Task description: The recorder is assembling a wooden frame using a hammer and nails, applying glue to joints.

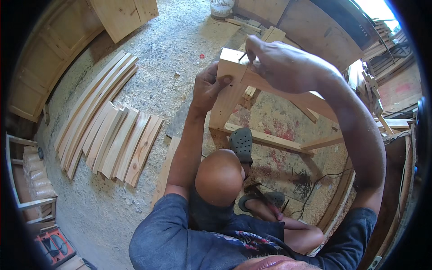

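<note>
A pale wooden frame [228, 96] stands upright in front of me, its square post topped by a light end face. My left hand [208, 86] grips the post's left side near the top, the thumb lying on its near face close to a small dark hole. At the top corner, my right hand [281, 63] pinches a thin dark nail-like piece [242, 56] against the wood where post and rail meet. Its lower end is hard to make out. A hammer [266, 201] with a reddish handle rests by my feet.
Several cut wooden strips [114, 139] lie in rows on the sawdust-strewn floor at left. A pile of nails [302, 183] and a black cable [321, 180] lie right of my feet. Stacked timber [387, 49] fills the far right; a white bucket [221, 8] stands at the back.
</note>
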`<state>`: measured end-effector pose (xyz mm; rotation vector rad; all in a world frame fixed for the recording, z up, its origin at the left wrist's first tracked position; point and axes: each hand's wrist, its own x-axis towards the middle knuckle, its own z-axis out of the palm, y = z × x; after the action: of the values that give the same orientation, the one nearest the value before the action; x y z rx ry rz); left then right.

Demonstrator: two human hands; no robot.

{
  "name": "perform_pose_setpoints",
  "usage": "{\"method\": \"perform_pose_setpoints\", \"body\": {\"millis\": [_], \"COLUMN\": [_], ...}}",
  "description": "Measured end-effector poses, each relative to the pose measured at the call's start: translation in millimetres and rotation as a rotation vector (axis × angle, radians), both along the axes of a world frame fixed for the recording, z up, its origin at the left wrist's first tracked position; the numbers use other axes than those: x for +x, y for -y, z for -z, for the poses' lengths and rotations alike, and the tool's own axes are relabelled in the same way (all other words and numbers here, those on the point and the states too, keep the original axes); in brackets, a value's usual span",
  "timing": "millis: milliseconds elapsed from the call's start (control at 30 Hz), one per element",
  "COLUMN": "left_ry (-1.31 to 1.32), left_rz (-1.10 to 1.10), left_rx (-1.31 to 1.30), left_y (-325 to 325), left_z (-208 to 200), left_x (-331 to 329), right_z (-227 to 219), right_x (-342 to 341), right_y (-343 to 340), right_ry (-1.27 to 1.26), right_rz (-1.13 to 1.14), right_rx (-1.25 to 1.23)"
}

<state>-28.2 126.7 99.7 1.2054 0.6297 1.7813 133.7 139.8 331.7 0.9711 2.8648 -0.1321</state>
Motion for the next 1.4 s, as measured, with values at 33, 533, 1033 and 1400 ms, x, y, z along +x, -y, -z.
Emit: {"method": "perform_pose_setpoints", "body": {"millis": [33, 533, 1033, 1400], "left_ry": [-0.014, -0.035, -0.128, -0.097], "left_rz": [-0.006, -0.022, -0.079, -0.039], "left_rx": [-0.014, -0.03, -0.042, 0.011], "left_y": [-0.4, -2.9, -4.5, -9.9], "left_z": [0.0, -1.9, -2.7, -1.0], "left_x": [-0.1, -1.7, -3.4, -4.2], "right_z": [1.2, 54.1, 54.1, 53.0], "right_x": [6.3, 273.2, 278.2, 285.2], "right_y": [0.8, -4.8, 3.3, -1.0], "right_ry": [0.048, -0.268, -0.261, -0.369], "right_rz": [0.031, 0.43, 0.338, 0.301], "right_rx": [0.012, 0.144, 0.243, 0.205]}}
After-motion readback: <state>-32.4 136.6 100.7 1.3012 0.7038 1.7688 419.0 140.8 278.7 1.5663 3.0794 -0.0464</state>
